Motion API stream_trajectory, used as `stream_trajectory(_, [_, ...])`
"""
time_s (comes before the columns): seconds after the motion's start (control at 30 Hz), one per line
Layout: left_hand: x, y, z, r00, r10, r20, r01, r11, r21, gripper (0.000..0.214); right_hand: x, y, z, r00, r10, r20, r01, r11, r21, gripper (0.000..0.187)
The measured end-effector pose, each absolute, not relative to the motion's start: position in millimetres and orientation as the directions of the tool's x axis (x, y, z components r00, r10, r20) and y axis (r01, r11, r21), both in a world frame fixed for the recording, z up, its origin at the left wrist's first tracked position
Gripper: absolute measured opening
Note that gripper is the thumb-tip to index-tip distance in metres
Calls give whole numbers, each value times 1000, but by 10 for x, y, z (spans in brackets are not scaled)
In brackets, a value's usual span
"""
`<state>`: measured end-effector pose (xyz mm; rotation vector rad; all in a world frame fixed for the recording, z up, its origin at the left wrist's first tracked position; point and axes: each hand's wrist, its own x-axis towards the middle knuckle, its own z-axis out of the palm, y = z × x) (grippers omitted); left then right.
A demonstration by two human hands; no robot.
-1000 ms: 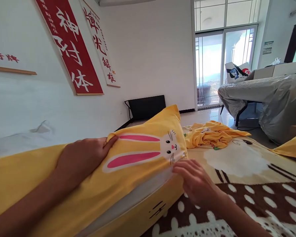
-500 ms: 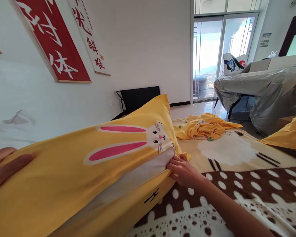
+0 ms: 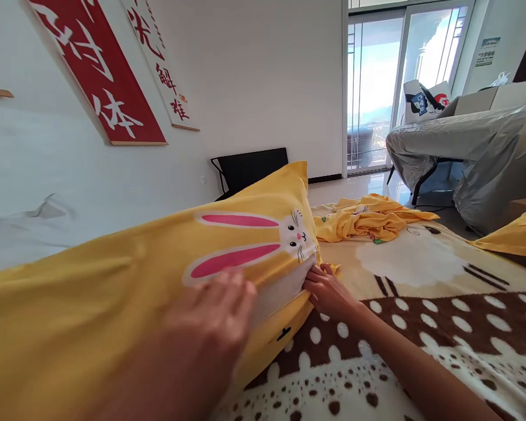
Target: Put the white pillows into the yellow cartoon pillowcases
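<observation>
A yellow pillowcase (image 3: 127,257) printed with a white, pink-eared rabbit stretches across the left and middle. Through its long side opening shows a white pillow (image 3: 283,295). At the far end of that opening, below the rabbit's face, my right hand (image 3: 326,289) is closed on the pillowcase's edge; its fingertips are partly hidden in the fold. My left hand (image 3: 214,316) is smeared by motion in front of the pillowcase, close to the lower rabbit ear and the opening. Whether it touches the cloth, and how its fingers are set, I cannot tell.
Beneath lies a brown and cream spotted blanket (image 3: 403,327) with a sheep print. Crumpled yellow cloth (image 3: 368,216) lies beyond the pillow, and more yellow fabric (image 3: 517,231) at right. A plastic-covered table (image 3: 464,137) stands behind. A black chair-like piece (image 3: 254,169) is by the wall.
My left hand has moved right from the pillowcase's near left end to the side opening. My right hand keeps its hold at the far corner. The view has shifted slightly.
</observation>
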<state>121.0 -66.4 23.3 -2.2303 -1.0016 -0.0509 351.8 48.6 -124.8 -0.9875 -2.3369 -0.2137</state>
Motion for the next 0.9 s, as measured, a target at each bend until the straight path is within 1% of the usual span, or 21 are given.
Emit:
stream_trajectory(0.03, [1477, -630, 124, 763, 596, 251, 607, -527, -595, 40, 3539, 457, -1225, -558, 605, 569, 699, 712, -71, 7])
stream_trajectory(0.07, [1711, -574, 19, 791, 591, 160, 555, -583, -593, 34, 3561, 434, -1191, -561, 611, 558, 702, 709, -69, 7])
stream_trajectory(0.13, [2051, -406, -155, 820, 571, -19, 469, -691, -549, 25, 3603, 411, -1109, -577, 631, 518, 701, 708, -81, 8])
stream_trajectory(0.17, [2158, -304, -217, 822, 564, -83, 444, -724, -527, 23, 3621, 411, -1073, -589, 641, 492, 695, 712, -97, 9])
stream_trajectory(0.23, [2278, -97, -285, 834, 530, -152, 399, -771, -497, 19, 3650, 435, -1026, -600, 666, 444, 686, 713, -143, 9])
stream_trajectory(0.33, [2349, 140, -274, 875, 458, -155, 355, -826, -437, 18, 3684, 506, -1018, -605, 688, 401, 682, 707, -186, 8])
stream_trajectory(0.47, [2380, 305, -215, 887, 461, -31, 415, -825, -383, 18, 3768, 568, -1003, -584, 728, 361, 715, 671, -198, 12])
stream_trajectory(0.53, [2356, 383, -234, 902, 429, -51, 382, -848, -368, 20, 3836, 552, -952, -580, 749, 320, 727, 653, -213, 15])
stream_trajectory(0.6, [2317, 478, -298, 919, 378, -111, 319, -879, -355, 23, 3905, 510, -883, -594, 758, 270, 724, 650, -232, 18])
stream_trajectory(0.67, [2300, 582, -396, 928, 350, -130, 287, -892, -350, 20, 3954, 457, -815, -606, 763, 223, 727, 646, -234, 20])
stream_trajectory(0.73, [2334, 680, -511, 934, 334, -127, 274, -897, -346, 17, 3970, 409, -762, -608, 772, 186, 746, 635, -201, 22])
stream_trajectory(0.8, [2420, 764, -632, 935, 336, -114, 281, -898, -337, 15, 3953, 374, -730, -586, 797, 148, 785, 604, -137, 24])
stream_trajectory(0.9, [2578, 855, -818, 914, 405, -25, 378, -871, -314, 18, 3899, 350, -716, -524, 846, 98, 845, 530, -64, 24])
